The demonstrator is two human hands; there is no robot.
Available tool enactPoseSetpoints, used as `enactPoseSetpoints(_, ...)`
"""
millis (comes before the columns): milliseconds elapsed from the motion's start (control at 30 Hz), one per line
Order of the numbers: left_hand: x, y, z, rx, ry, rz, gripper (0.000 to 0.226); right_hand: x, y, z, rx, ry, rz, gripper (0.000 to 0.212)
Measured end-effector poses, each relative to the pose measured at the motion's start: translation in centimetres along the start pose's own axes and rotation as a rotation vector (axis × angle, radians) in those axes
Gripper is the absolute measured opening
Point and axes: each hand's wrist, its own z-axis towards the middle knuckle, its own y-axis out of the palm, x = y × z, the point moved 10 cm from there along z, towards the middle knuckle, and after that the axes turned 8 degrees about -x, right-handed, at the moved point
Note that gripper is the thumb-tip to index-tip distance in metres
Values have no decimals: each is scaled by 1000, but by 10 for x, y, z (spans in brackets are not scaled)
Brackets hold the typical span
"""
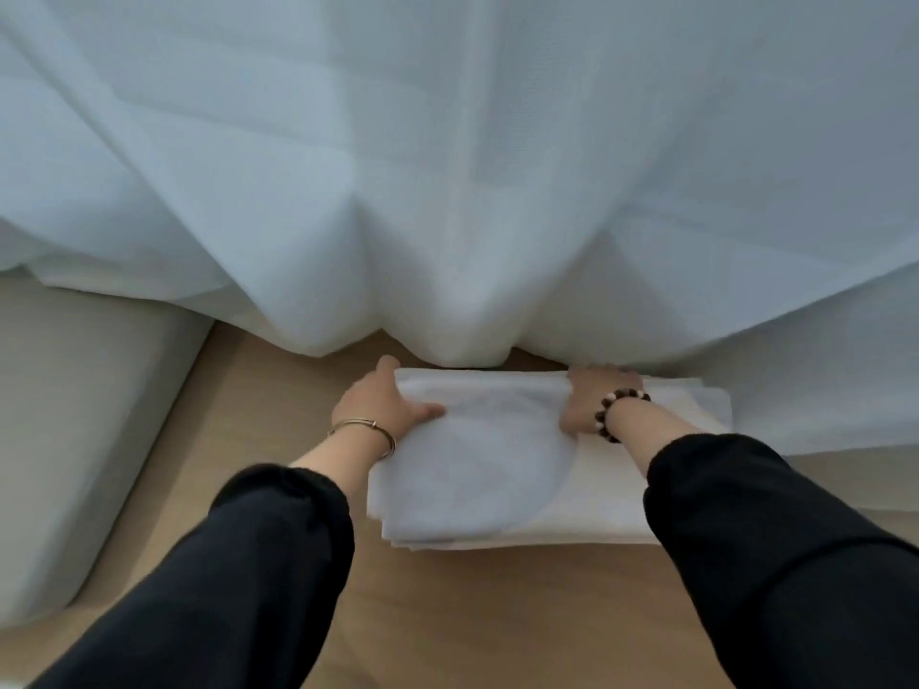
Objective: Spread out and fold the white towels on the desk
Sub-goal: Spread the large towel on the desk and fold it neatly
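Towels [472, 469], soft white rectangles, gripped by left hand [383, 405] and right hand [592, 397].

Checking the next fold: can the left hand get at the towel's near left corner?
Probably yes: the left hand grips the towel at its far left corner, and nothing covers the near one.

Soft, cool daylight through the sheer curtain [447, 166] — slight motion blur, wide-angle bending at the edges

1. left hand [383, 405] grips the far left corner of the towel stack [472, 479], thumb lying on top.
2. right hand [589, 400] clutches the stack's far edge, fingers curled.
3. left arm [224, 579] and right arm [776, 549] stretch toward the stack.
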Motion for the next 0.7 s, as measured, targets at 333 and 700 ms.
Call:
enactPoseSetpoints(333, -47, 52, -21, -227, -184, -464, 63, -125, -19, -3, -37, -327, 64, 58)
enactPoseSetpoints(700, -51, 31, -20, -141, 38, -423, 60, -167, -36, -5, -107, -422, -13, 25)
